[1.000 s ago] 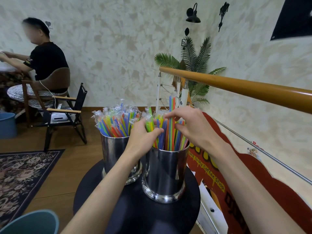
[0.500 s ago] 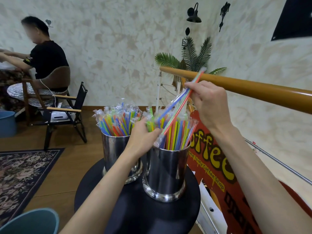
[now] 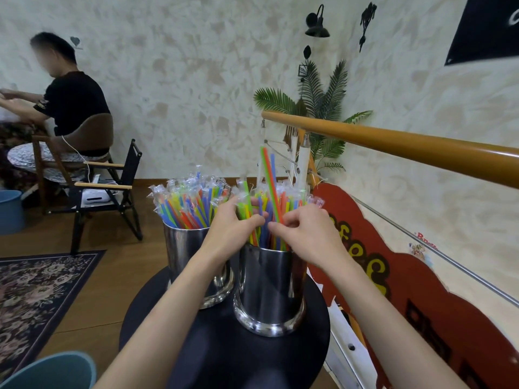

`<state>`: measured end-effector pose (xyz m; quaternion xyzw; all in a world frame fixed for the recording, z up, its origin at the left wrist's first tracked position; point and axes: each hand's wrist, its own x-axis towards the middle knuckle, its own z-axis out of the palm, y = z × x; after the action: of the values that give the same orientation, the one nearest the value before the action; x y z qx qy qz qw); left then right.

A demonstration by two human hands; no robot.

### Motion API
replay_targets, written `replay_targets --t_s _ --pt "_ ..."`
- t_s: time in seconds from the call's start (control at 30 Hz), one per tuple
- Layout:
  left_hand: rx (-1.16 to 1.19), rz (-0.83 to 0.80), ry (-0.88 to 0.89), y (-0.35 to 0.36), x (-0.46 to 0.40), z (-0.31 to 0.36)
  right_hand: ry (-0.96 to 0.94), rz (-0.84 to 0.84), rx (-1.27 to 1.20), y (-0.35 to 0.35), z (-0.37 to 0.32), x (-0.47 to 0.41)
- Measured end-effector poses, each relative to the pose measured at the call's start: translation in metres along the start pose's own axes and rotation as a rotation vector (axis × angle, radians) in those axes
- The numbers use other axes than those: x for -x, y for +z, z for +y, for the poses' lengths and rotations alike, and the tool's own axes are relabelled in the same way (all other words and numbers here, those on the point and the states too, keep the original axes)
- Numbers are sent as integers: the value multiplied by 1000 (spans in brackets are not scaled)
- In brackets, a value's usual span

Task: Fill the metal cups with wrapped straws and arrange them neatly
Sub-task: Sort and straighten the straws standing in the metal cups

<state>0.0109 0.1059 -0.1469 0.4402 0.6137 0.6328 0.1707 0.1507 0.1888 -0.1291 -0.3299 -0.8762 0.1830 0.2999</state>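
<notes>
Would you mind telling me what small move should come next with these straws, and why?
Probably push the tall straws down into the near cup: they stand above the rest, and the right hand pinches them while the left hand parts the bundle.

Glossy metal cups (image 3: 269,287), clear plastic-wrapped straws (image 3: 193,200)

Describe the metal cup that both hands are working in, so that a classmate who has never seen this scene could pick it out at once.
Find the round black table in front of the person. Two shiny metal cups full of coloured wrapped straws stand on it, side by side. The one meant is the right cup, nearer the camera: a few straws stick up high above the rest.
</notes>
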Motion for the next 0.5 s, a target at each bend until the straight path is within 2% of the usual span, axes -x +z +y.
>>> replay_targets --t_s 0.17,0.23,0.33,0.43,0.5 --pt "58 -21 13 2 0 2 23 -48 282 10 -6 -1" --pt "79 -24 30 4 2 4 8 -113 316 9 -8 -4" --pt "23 38 42 7 1 2 -29 -283 272 4 -11 -11" --pt "-54 82 55 8 -1 -2 21 -418 97 -14 -9 -17" --pt "-96 98 66 6 -2 -3 44 -317 43 -21 -6 -18"
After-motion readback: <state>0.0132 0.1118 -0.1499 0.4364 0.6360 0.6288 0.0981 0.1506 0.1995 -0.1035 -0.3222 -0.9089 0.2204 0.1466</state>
